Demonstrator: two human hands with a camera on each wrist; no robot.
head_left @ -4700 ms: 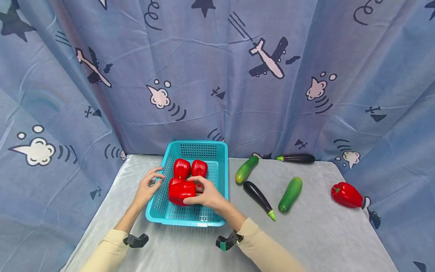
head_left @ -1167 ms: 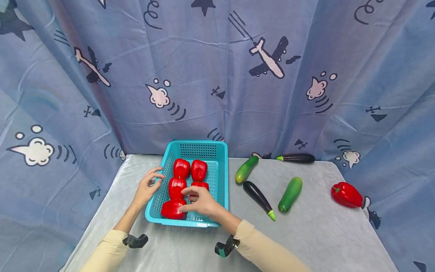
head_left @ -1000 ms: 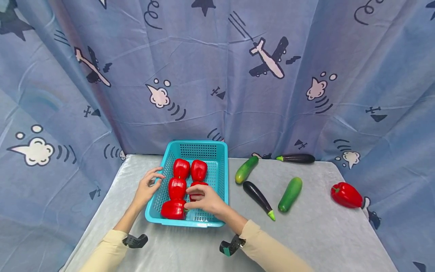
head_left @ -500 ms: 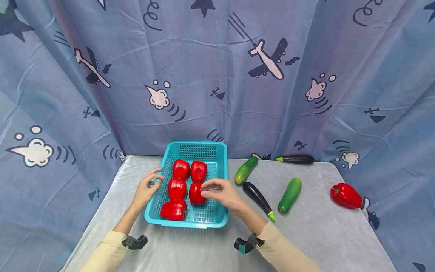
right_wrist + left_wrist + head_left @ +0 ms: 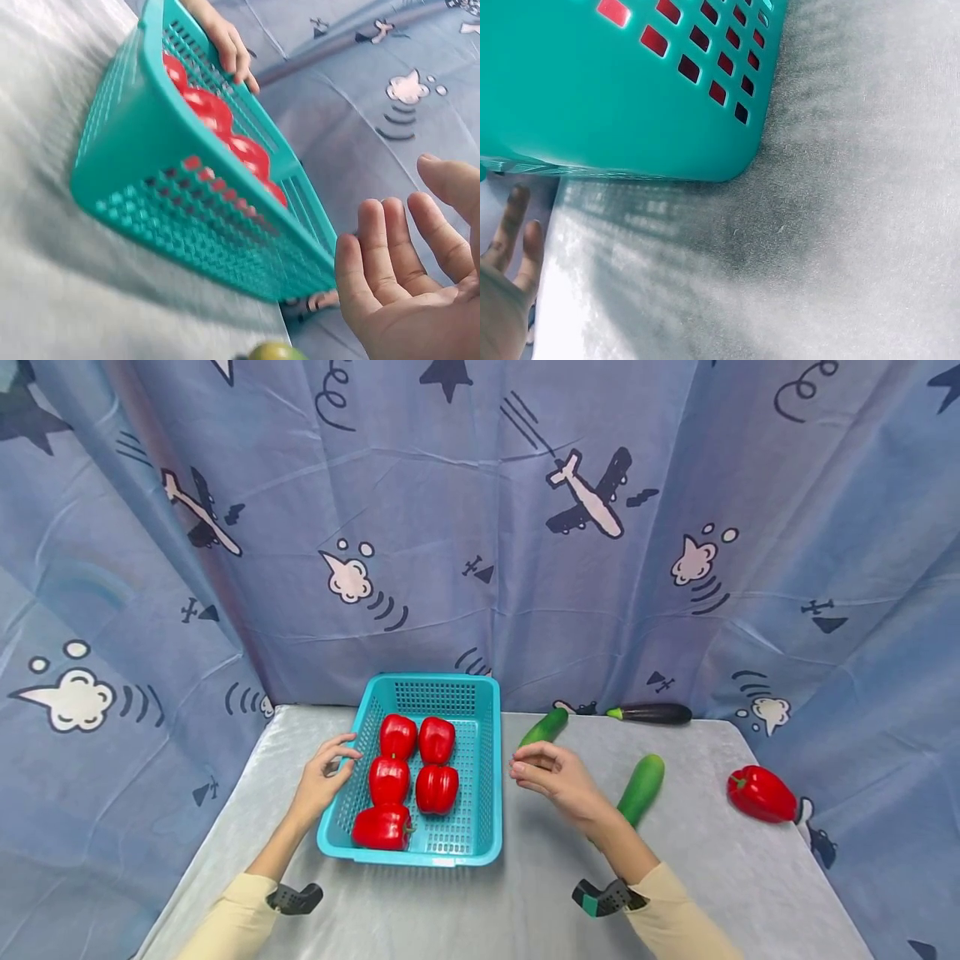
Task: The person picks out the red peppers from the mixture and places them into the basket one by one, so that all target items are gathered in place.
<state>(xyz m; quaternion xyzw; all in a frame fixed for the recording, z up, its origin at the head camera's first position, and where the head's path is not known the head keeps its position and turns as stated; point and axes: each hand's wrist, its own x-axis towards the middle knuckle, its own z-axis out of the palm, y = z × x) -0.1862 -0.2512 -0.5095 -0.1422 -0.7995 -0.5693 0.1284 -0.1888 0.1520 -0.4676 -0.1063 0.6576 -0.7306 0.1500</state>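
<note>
A turquoise plastic basket [image 5: 496,777] stands on the left of the table with several red bell peppers inside. One bell pepper [image 5: 382,827] lies on its side at the near left; another [image 5: 437,790] sits right of the middle. My left hand [image 5: 321,779] holds the basket's left rim, index finger hooked over it. Right of the basket, my right hand [image 5: 558,777] hovers over the table with nothing in it; the right wrist view shows its fingers [image 5: 377,255] loosely bent. Nearest to it is a cucumber [image 5: 550,725], partly covered by that hand.
A second cucumber [image 5: 643,781] lies behind the right forearm. An eggplant [image 5: 660,713] rests at the back edge. One more red bell pepper [image 5: 762,793] lies near the right edge. A printed blue curtain [image 5: 450,568] hangs behind the grey-white table [image 5: 517,902].
My right hand set a bell pepper down at the basket's near left, let go, touched the pepper right of the middle, then moved out rightward over the nearer eggplant. My left hand stayed put.
</note>
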